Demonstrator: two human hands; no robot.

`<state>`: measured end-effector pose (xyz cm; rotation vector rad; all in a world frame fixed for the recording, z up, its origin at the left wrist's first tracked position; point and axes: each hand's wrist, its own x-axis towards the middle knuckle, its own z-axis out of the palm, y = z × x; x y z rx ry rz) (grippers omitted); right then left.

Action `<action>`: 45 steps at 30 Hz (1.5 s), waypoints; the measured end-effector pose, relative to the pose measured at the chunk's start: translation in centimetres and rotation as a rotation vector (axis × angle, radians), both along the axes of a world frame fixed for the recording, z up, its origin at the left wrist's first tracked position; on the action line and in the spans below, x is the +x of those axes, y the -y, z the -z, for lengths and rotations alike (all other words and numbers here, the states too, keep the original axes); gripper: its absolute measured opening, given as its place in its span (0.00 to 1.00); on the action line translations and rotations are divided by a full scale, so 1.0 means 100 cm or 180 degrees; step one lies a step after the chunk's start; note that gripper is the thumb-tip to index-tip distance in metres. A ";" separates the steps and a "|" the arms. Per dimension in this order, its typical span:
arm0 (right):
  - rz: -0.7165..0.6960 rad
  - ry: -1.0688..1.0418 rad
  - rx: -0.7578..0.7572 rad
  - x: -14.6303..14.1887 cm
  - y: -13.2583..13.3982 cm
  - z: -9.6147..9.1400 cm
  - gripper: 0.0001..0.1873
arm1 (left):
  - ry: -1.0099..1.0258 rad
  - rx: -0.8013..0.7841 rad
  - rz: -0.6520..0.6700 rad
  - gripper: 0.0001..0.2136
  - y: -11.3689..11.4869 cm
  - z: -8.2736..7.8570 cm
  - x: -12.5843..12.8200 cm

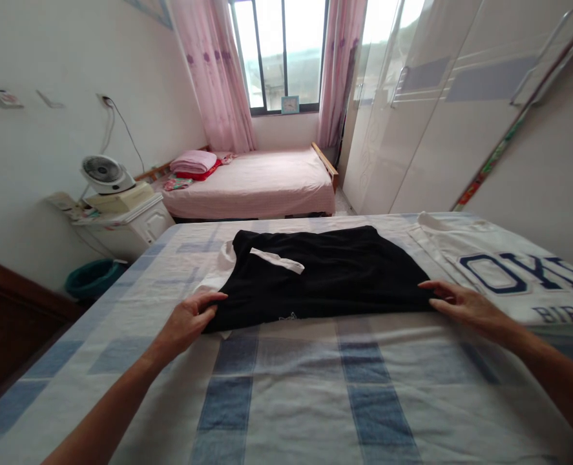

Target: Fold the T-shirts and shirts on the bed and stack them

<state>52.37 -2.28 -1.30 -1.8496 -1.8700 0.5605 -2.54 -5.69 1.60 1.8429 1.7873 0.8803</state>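
Blue-and-white bedding [300, 400] spreads closest to me. On it my left hand [187, 318] and right hand [465, 307], held wide apart, each pinch a near corner of the folded black garment [334, 274]. Its long axis runs left to right across my view, white cloth [216, 270] showing at the left end. Rightward lies a lettered white shirt [509, 255]; beyond, a pink-covered bed [267, 181].

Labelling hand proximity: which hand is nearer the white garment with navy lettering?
Right. The right hand holds the black garment at its right end, close beside the white garment; the left hand holds its opposite end, farther away.
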 end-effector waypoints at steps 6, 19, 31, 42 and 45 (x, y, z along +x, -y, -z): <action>-0.0209 0.0421 0.0958 -0.042 -0.024 -0.024 0.19 | -0.1223 0.1390 0.1038 0.14 -0.001 -0.013 0.078; -0.0132 0.0445 0.0994 -0.071 -0.080 0.029 0.09 | -0.1520 0.0778 0.2972 0.31 -0.003 0.048 0.190; -0.1103 0.1249 0.1724 -0.118 -0.039 0.007 0.24 | -0.1692 0.1114 0.2294 0.22 -0.024 0.029 0.172; -0.0804 0.1619 0.0986 -0.096 -0.039 0.038 0.32 | -0.1650 0.0754 0.1800 0.25 -0.026 0.025 0.117; -0.1330 0.1549 0.1268 -0.113 -0.028 0.024 0.31 | -0.1663 0.1065 0.1511 0.21 -0.025 0.013 0.094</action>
